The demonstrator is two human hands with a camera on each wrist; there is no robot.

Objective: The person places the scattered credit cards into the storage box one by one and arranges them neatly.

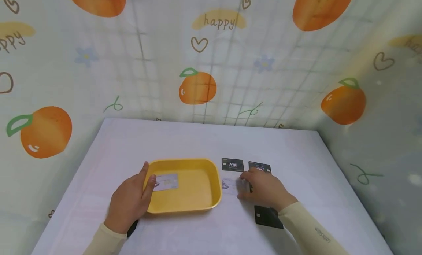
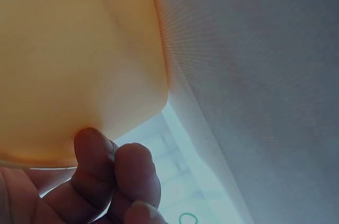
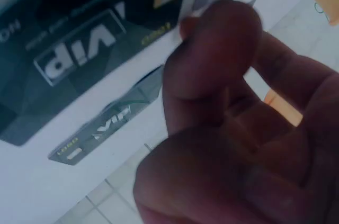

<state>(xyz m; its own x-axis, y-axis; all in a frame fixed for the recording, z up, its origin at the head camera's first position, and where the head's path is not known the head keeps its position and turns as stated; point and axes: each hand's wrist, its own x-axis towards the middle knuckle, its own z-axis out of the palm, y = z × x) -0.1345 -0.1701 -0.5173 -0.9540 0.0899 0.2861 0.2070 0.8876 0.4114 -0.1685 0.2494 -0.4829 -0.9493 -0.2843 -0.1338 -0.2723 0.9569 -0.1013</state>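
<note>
My left hand [image 1: 130, 196] grips the left rim of a yellow tray [image 1: 184, 207], thumb over the inside. In the left wrist view, curled fingertips [image 2: 95, 150] lie against the tray's outer side. Inside the tray lies a whitish card [image 1: 169, 181] with a dark emblem. To the tray's right, my right hand [image 1: 265, 189] pinches a second whitish card [image 1: 229, 186] by its long edges, thumb and forefinger on opposite sides. The hand covers the card's right end. The right wrist view shows bent fingers beside a black Vip card [image 3: 79, 60].
Behind the right hand lie a black Vip card [image 1: 232, 165] and another black card [image 1: 263, 166], partly covered. One more black card [image 1: 268, 217] sits by the right sleeve. A black object [image 1: 132, 228] shows under the left wrist. Patterned cloth [image 1: 227, 75] hangs behind the white table [image 1: 165, 137].
</note>
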